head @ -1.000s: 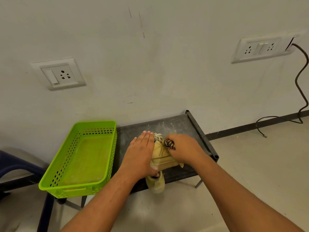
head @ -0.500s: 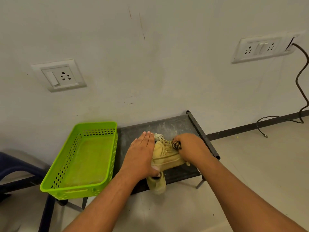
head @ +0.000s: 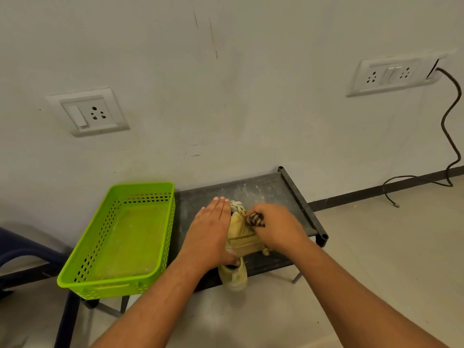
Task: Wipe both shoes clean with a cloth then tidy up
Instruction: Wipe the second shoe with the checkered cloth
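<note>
A tan lace-up shoe (head: 242,237) lies on the black low rack (head: 266,190), its heel (head: 233,276) sticking out over the front edge. My left hand (head: 211,233) rests flat along the shoe's left side, fingers straight, thumb by the shoe's opening. My right hand (head: 275,228) grips a bunched, dark-and-light striped cloth (head: 256,219) and presses it against the shoe near the laces. Only one shoe can be made out; most of it is covered by my hands.
A lime-green perforated plastic basket (head: 120,239) with nothing in it sits left of the rack. A dark blue chair (head: 22,249) stands at far left. A black cable (head: 449,136) hangs from a wall socket (head: 386,75) to the floor at right.
My right hand with the cloth has slid back and forth a short way over the shoe's top. My left hand has stayed in place against the shoe.
</note>
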